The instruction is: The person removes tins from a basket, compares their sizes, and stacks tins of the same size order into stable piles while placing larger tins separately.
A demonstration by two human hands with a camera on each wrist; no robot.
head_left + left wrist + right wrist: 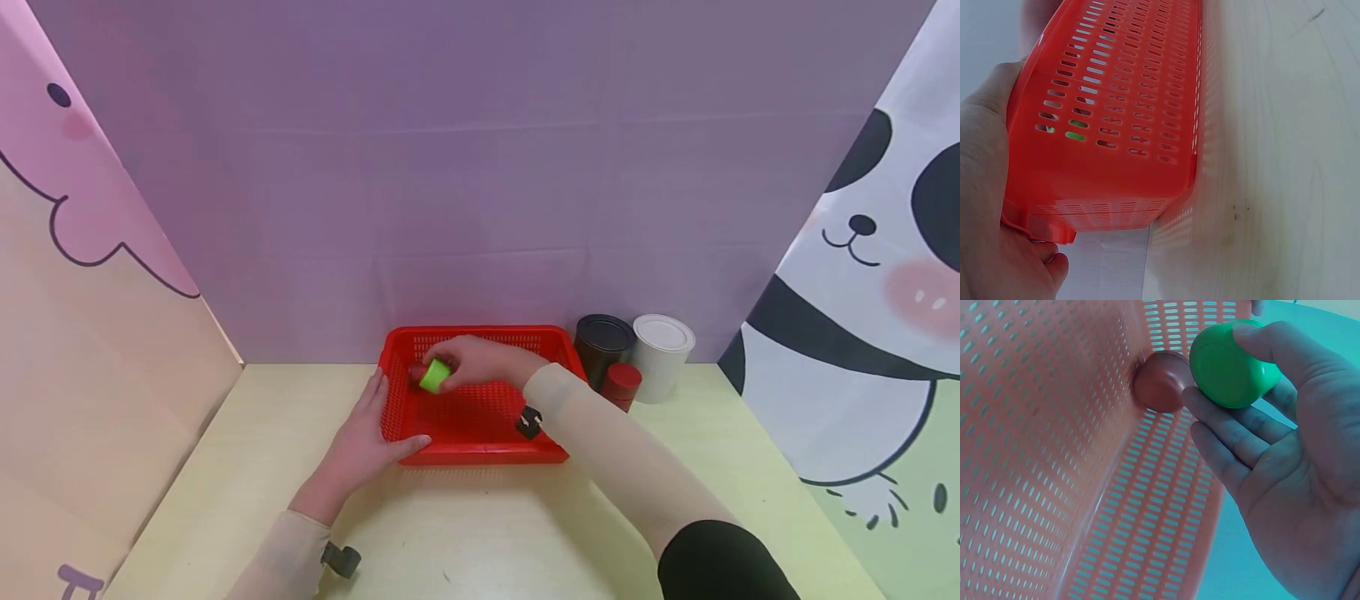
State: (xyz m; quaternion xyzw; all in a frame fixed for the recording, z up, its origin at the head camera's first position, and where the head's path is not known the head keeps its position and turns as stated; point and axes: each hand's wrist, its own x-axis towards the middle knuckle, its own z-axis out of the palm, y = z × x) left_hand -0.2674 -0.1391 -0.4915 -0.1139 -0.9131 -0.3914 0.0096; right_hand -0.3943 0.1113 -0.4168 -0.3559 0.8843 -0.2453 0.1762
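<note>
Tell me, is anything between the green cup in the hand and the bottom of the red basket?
Nothing visible is. The right hand holds the green cup inside the red basket, and the slotted floor beside it looks bare. A small red cup lies right next to the green one, by the wall, to the side rather than underneath.

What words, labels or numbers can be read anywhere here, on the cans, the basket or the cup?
None can be read.
Red basket: no text.
Green cup: no text.
Black can, white can, small red can: no label visible.
Side curtains: cartoon drawings only; a purple mark at the lower left corner is cut off.
</note>
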